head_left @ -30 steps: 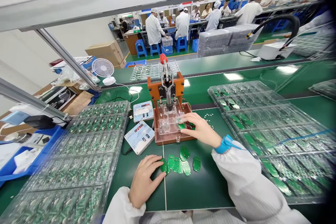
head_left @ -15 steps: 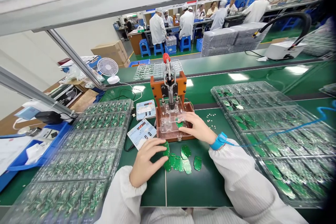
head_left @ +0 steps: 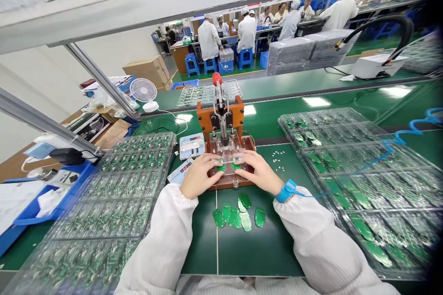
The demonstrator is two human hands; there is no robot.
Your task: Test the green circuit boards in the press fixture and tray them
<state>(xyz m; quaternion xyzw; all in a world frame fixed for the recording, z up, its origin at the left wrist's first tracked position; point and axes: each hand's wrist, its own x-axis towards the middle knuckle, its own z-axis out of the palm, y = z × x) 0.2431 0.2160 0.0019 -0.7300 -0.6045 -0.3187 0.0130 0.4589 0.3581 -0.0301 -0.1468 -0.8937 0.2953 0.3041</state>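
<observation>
Both hands are at the clear base of an orange toggle press (head_left: 221, 117) with a red-tipped lever. My left hand (head_left: 200, 175) has its fingers and thumb around a small green circuit board (head_left: 221, 167) on the left side of the base. On the right side, my right hand (head_left: 260, 170), with a blue wrist strap (head_left: 286, 191), grips another green circuit board (head_left: 236, 165); its fingertips partly cover the board. In front of the press, several loose green circuit boards (head_left: 226, 213) lie in a loose cluster on the green table.
Clear trays of boards flank me: a left tray (head_left: 104, 203) and a right tray (head_left: 349, 170). Two counter boxes (head_left: 191, 146) sit left of the press. Tiny white pieces (head_left: 278, 156) lie to its right. A blue coiled cord (head_left: 391, 143) crosses the right tray.
My left hand has moved forward from the loose boards to the press base, carrying a circuit board. My right hand stays at the base with its board.
</observation>
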